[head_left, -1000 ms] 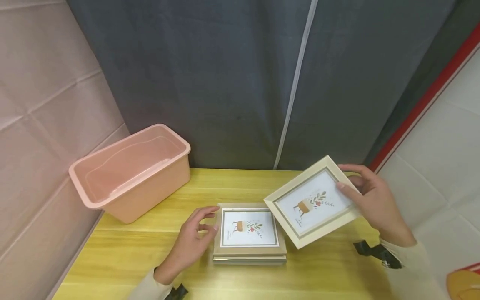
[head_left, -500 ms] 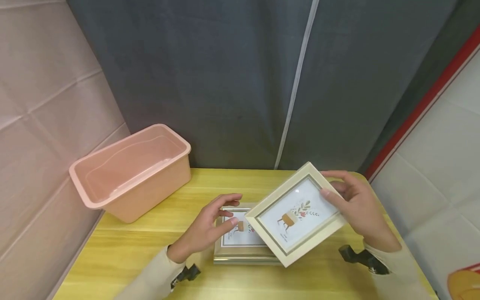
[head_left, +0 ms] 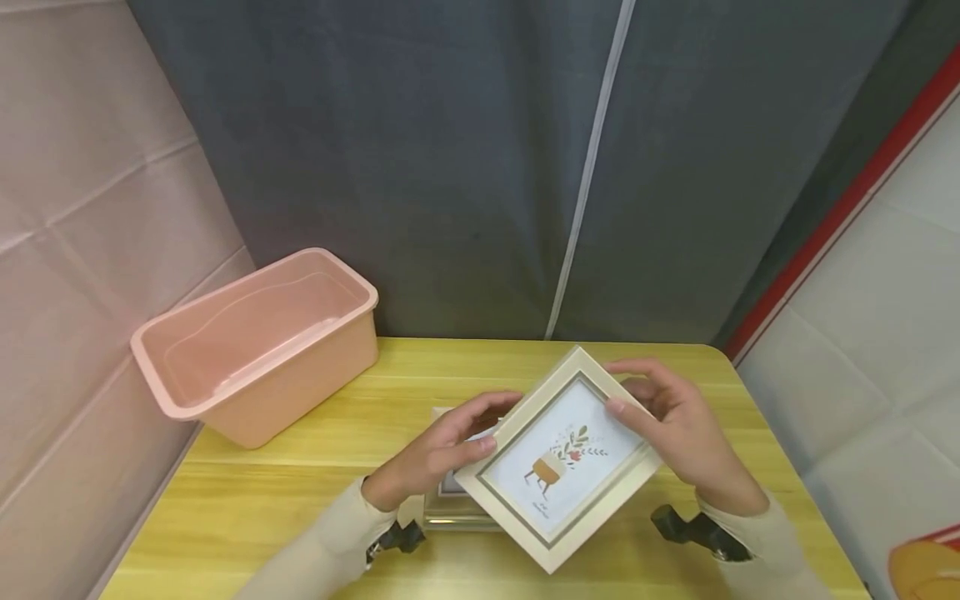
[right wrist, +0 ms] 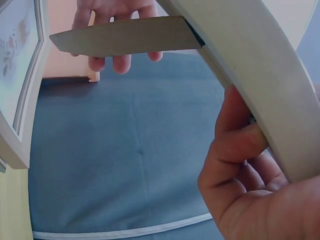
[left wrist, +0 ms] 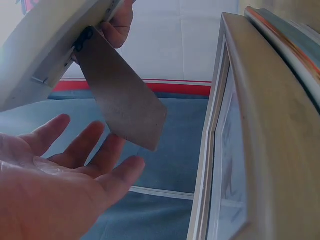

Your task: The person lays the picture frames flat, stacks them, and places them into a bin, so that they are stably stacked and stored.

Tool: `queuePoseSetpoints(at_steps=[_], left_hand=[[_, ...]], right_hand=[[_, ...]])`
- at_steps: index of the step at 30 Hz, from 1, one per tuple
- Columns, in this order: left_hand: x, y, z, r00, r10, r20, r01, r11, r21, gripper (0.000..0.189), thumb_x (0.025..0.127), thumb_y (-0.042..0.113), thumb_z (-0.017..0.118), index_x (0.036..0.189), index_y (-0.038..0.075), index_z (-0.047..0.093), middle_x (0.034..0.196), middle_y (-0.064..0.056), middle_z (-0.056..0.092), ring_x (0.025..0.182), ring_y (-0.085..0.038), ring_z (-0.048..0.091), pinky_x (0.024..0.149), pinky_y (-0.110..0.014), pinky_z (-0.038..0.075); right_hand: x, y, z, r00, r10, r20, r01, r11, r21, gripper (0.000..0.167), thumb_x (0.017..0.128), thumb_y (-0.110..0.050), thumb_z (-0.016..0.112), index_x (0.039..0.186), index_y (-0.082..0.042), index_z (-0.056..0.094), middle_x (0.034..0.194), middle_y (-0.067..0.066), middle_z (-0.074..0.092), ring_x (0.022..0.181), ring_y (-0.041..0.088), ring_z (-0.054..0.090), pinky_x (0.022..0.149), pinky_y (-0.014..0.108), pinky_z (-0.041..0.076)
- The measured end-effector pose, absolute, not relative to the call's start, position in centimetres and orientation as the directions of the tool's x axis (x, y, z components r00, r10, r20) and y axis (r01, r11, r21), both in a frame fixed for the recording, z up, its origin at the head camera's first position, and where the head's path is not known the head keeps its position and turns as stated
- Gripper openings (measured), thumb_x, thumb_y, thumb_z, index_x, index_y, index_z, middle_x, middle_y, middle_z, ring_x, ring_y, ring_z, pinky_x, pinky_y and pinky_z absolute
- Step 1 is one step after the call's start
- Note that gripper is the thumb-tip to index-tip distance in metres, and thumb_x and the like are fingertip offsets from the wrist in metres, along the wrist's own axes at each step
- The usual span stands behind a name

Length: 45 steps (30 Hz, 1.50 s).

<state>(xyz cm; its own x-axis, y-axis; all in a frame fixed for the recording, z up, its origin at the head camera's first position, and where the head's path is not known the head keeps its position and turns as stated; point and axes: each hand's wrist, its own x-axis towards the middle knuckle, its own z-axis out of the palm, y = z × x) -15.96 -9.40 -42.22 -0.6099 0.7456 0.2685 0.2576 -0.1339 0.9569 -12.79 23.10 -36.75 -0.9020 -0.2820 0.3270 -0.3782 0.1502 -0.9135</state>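
Note:
My right hand [head_left: 682, 437] grips a cream picture frame [head_left: 551, 467] by its upper right edge, thumb on the front and fingers behind. The frame is tilted above the table, and its picture shows a plant in a brown pot. From its back a flat stand leg [left wrist: 122, 95] sticks out. My left hand [head_left: 442, 454] is at the frame's left side with fingers extended; in the left wrist view the fingertips lie close to the leg, and whether they touch it I cannot tell. Below, a stack of picture frames [head_left: 461, 515] lies partly hidden.
A pink plastic bin [head_left: 315, 358] stands at the back left of the yellow wooden table [head_left: 262, 517]. Behind the table hangs a dark grey curtain [head_left: 420, 167]. Pale walls rise on both sides, the right one with a red stripe [head_left: 840, 208].
My right hand has carried the frame left and nearer, over the stack, turning it steeper. My left hand has left the stack's left edge and moved right, up to the held frame.

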Motion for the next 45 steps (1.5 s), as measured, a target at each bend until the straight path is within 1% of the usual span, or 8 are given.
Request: queuePoseSetpoints(at_steps=[10, 14, 20, 24, 31, 38, 42, 45], left_hand=[[-15.9, -9.7, -42.5, -0.677, 0.691, 0.254, 0.295, -0.061, 0.954, 0.050, 0.107, 0.024, 0.058, 0.152, 0.005, 0.050, 0.146, -0.021, 0.057, 0.124, -0.026, 0.061, 0.096, -0.036, 0.060], [-15.6, -10.0, -42.6, -0.705, 0.649, 0.288, 0.335, -0.053, 0.941, 0.046, 0.105, 0.016, 0.062, 0.149, 0.004, 0.053, 0.143, -0.020, 0.059, 0.121, -0.018, 0.062, 0.094, -0.033, 0.061], [-15.0, -10.8, -42.8, -0.734, 0.615, 0.288, 0.290, -0.099, 0.952, 0.055, 0.104, 0.007, 0.063, 0.156, 0.005, 0.045, 0.146, -0.024, 0.053, 0.115, -0.014, 0.064, 0.086, -0.031, 0.064], [-14.5, -11.2, -43.1, -0.784, 0.561, 0.265, 0.246, -0.111, 0.963, 0.064, 0.103, 0.004, 0.062, 0.161, 0.006, 0.036, 0.147, -0.024, 0.050, 0.117, -0.017, 0.064, 0.090, -0.029, 0.063], [-13.6, -11.7, -43.9, -0.887, 0.415, 0.204, 0.188, -0.080, 0.979, 0.080, 0.101, 0.004, 0.066, 0.168, 0.018, 0.025, 0.130, -0.015, 0.048, 0.110, -0.014, 0.061, 0.090, -0.030, 0.063], [-12.7, -11.7, -44.6, -0.937, 0.324, 0.133, 0.148, 0.022, 0.989, 0.097, 0.098, 0.006, 0.072, 0.171, 0.030, 0.013, 0.156, -0.024, 0.040, 0.111, -0.019, 0.062, 0.082, -0.025, 0.063], [-12.9, -12.0, -44.9, -0.957, 0.285, 0.055, 0.087, 0.102, 0.991, 0.097, 0.098, 0.006, 0.073, 0.170, 0.035, 0.016, 0.157, -0.019, 0.041, 0.107, -0.019, 0.065, 0.072, -0.021, 0.059], [-13.1, -12.5, -44.9, -0.966, 0.256, 0.028, 0.064, 0.136, 0.989, 0.093, 0.097, 0.004, 0.073, 0.169, 0.034, 0.021, 0.154, -0.018, 0.046, 0.109, -0.020, 0.066, 0.075, -0.022, 0.060]], right_hand=[[-13.1, 23.0, -37.4, -0.892, -0.291, 0.346, -0.384, 0.081, -0.920, 0.040, 0.102, 0.010, 0.058, 0.140, -0.001, 0.058, 0.105, 0.002, 0.080, 0.070, 0.025, 0.078, 0.049, 0.044, 0.061], [-13.5, 22.9, -37.8, -0.901, -0.264, 0.345, -0.371, 0.057, -0.927, 0.039, 0.102, 0.009, 0.058, 0.140, 0.001, 0.057, 0.105, 0.002, 0.080, 0.071, 0.024, 0.078, 0.049, 0.044, 0.061], [-14.1, 22.5, -38.7, -0.938, -0.148, 0.313, -0.320, 0.025, -0.947, 0.035, 0.104, 0.004, 0.060, 0.139, -0.001, 0.058, 0.104, 0.001, 0.080, 0.071, 0.022, 0.078, 0.051, 0.043, 0.062], [-14.6, 21.8, -39.8, -0.954, -0.083, 0.287, -0.283, -0.059, -0.957, 0.035, 0.105, 0.003, 0.059, 0.140, -0.001, 0.056, 0.102, 0.003, 0.080, 0.071, 0.022, 0.079, 0.052, 0.043, 0.063], [-14.1, 19.9, -41.7, -0.990, 0.086, 0.110, -0.116, -0.080, -0.990, 0.035, 0.107, -0.011, 0.062, 0.141, -0.010, 0.052, 0.104, -0.005, 0.078, 0.081, 0.018, 0.078, 0.062, 0.038, 0.066], [-13.4, 18.3, -43.9, -0.992, 0.128, -0.015, -0.005, -0.160, -0.987, 0.033, 0.111, -0.019, 0.056, 0.142, -0.015, 0.045, 0.109, -0.007, 0.075, 0.086, 0.016, 0.077, 0.066, 0.037, 0.066], [-13.3, 17.8, -44.8, -0.993, 0.104, -0.055, 0.039, -0.149, -0.988, 0.036, 0.112, -0.015, 0.052, 0.147, -0.013, 0.042, 0.114, -0.001, 0.072, 0.089, 0.019, 0.076, 0.068, 0.040, 0.066], [-13.3, 17.7, -45.1, -0.995, 0.081, -0.063, 0.054, -0.105, -0.993, 0.040, 0.109, -0.006, 0.052, 0.148, -0.010, 0.042, 0.116, 0.008, 0.072, 0.086, 0.021, 0.076, 0.067, 0.041, 0.066]])
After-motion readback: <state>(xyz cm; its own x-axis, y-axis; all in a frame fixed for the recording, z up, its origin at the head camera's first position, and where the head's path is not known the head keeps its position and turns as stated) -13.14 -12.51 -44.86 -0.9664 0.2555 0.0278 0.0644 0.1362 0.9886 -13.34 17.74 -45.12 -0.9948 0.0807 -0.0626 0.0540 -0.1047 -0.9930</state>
